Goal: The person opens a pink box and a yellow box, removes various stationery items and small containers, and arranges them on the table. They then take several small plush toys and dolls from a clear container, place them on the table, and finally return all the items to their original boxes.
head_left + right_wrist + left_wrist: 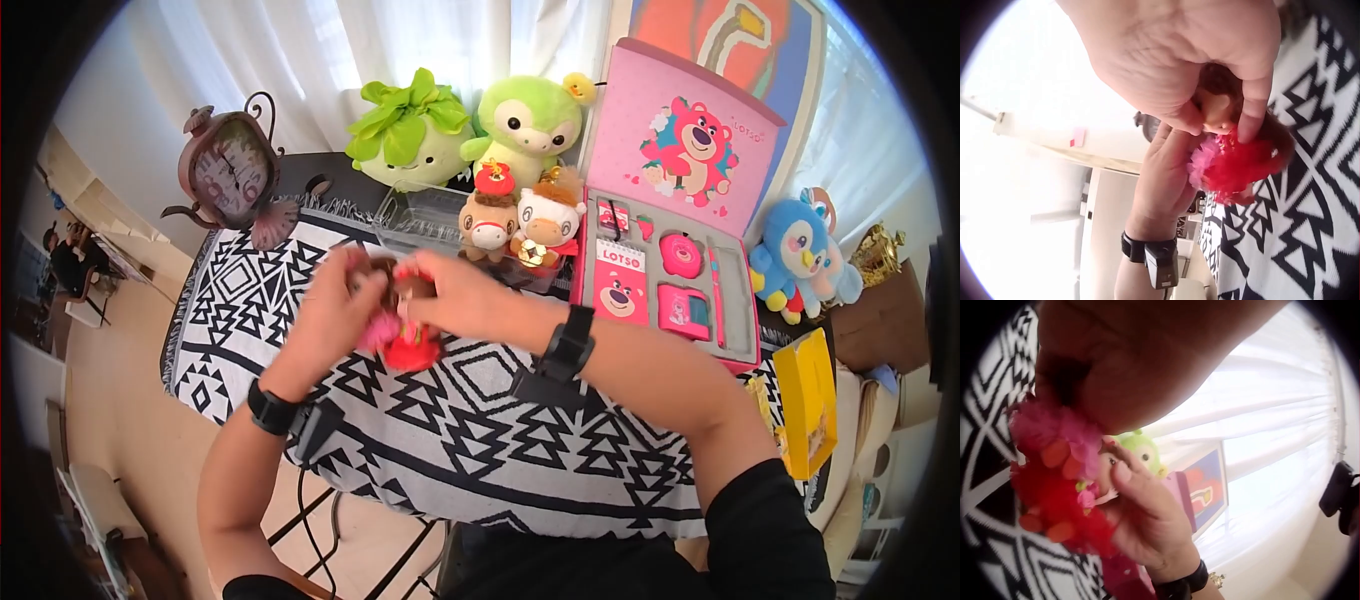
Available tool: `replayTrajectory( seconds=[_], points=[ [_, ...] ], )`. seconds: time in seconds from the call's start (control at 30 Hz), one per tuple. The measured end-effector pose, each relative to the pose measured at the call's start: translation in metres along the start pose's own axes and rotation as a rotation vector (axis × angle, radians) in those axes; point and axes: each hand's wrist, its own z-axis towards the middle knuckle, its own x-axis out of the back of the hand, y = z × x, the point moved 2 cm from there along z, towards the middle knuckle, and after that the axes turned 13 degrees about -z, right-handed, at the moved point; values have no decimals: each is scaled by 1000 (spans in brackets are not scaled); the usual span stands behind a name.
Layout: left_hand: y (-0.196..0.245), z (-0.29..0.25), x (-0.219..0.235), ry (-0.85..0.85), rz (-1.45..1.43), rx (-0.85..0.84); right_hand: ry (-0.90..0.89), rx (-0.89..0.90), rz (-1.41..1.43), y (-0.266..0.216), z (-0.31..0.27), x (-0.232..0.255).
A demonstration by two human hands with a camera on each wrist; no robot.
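Note:
Close together over the cloth, both hands hold small dolls with frilly skirts. My left hand [335, 310] grips the pink-skirted doll [380, 331]; its head is mostly hidden by the fingers. Beside it my right hand [455, 292] pinches the red-skirted doll [413, 351] at the head, thumb on one side and fingers on the other. In the right wrist view brown hair and part of the face [1217, 112] show between those fingers. The left wrist view shows the pink frill [1054, 428] against the red skirt [1063, 500], with small orange feet poking out.
A black-and-white patterned cloth [500, 430] covers the table. Behind the hands stand a clear plastic box [415, 215], two plush horses [488, 225] and green plush toys [525, 120]. A clock [230, 170] is at left; an open pink gift box [680, 130] and yellow box [808, 405] are right.

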Motion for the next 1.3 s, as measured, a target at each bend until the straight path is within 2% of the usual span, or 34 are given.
replayTrajectory(
  seconds=[0.07,0.1,0.17,0.2,0.3,0.33,0.4,0.5,0.53,0.63,0.73,0.8,0.93,1.03,1.1,1.23,1.3],
  points=[
    [30,22,19,139,-96,15,310,318,-196,-15,11,25],
    [27,37,26,209,-55,-92,304,321,-193,-18,19,35],
    [35,62,32,317,113,-321,668,477,-447,-32,29,64],
    [34,73,29,318,114,-333,677,483,-452,-28,37,73],
    [12,99,6,326,178,-331,647,395,-756,3,63,82],
    [7,103,-3,338,261,-426,649,393,-756,8,64,86],
    [6,105,-18,272,206,-402,484,206,-913,6,57,84],
    [2,110,-31,159,203,-352,469,115,-1025,1,46,84],
    [0,114,-31,155,200,-356,473,110,-1026,4,45,85],
    [-11,124,-34,-92,316,-192,451,73,-1054,10,44,86],
    [-5,118,-32,-129,443,-151,452,40,-997,11,42,86],
    [-8,120,-30,-159,424,-192,503,86,-1021,12,42,86],
    [-6,125,-27,-247,465,-263,464,41,-992,6,44,88],
    [5,123,-22,-195,442,-243,435,-19,-854,-1,38,89],
    [7,117,-19,-218,439,-266,506,37,-847,1,34,87],
    [8,111,-18,-253,515,-278,528,151,-854,7,38,85],
    [0,113,-15,-267,520,-293,332,72,-888,2,42,87]
  ],
)
